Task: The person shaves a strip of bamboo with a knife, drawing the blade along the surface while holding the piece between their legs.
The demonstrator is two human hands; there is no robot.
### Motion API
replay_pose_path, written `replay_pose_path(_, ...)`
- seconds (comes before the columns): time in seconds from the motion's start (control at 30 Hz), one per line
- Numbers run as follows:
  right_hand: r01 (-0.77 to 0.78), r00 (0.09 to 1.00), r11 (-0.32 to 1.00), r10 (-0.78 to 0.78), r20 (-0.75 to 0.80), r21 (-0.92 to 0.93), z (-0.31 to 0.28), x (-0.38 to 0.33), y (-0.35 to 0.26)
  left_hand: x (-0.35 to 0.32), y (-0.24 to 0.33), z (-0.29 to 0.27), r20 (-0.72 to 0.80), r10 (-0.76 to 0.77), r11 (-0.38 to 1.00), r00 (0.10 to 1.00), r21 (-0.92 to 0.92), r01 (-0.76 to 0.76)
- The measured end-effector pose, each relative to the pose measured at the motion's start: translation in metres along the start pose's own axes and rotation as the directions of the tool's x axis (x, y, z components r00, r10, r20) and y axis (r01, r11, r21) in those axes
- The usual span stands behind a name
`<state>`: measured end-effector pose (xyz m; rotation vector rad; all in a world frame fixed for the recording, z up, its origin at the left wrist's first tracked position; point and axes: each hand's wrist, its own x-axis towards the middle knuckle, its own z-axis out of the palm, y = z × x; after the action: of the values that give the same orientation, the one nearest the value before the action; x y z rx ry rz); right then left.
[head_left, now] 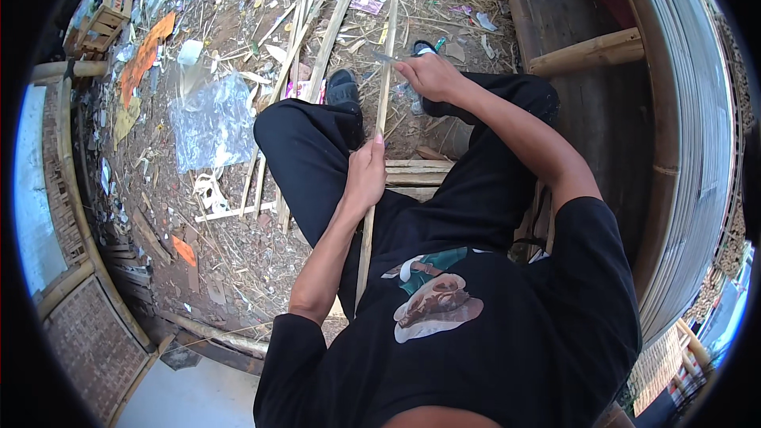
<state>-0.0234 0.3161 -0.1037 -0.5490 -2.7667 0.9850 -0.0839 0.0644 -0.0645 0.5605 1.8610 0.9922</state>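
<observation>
Bamboo work fills my view: a long, thin, pale bamboo strip (pixel 376 150) runs from my lap up past my knees, and both hands are on it. My left hand (pixel 366 174) is wrapped shut around the strip's middle, thumb lying along it, steadying it above the black trousers. My right hand (pixel 430 77) is closed farther up the strip, fingers clamped on the handle of a small knife whose grey metal blade (pixel 385 56) pokes out to the left and meets the strip near its upper part.

As for progress, I judge the shaving or splitting to be under way but not finished. The blade sits high on the strip, with the far tip beyond it and the whole lower length down toward my lap lying below it; I cannot tell from here which stretch is already trimmed. Several flat split bamboo slats (pixel 317 47) lie on the ground beyond my knees, and a short stack of cut bamboo pieces (pixel 416 172) rests just beside my left hand, which suggests a number of pieces are already prepared. Pale shavings and straw litter (pixel 238 214) the dirt, alongside a crumpled clear plastic sheet (pixel 210 120). A curved woven bamboo wall (pixel 690 150) stands on my right.
</observation>
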Motion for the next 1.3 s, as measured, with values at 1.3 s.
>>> replay_pose_path(1.3, -0.546, 0.812, 0.810, 0.448, -0.374, -0.215, -0.091, 0.079, 0.080, -0.026, 0.012, 0.001, 0.085, 0.051, 0.952, 0.995, -0.305, -0.023)
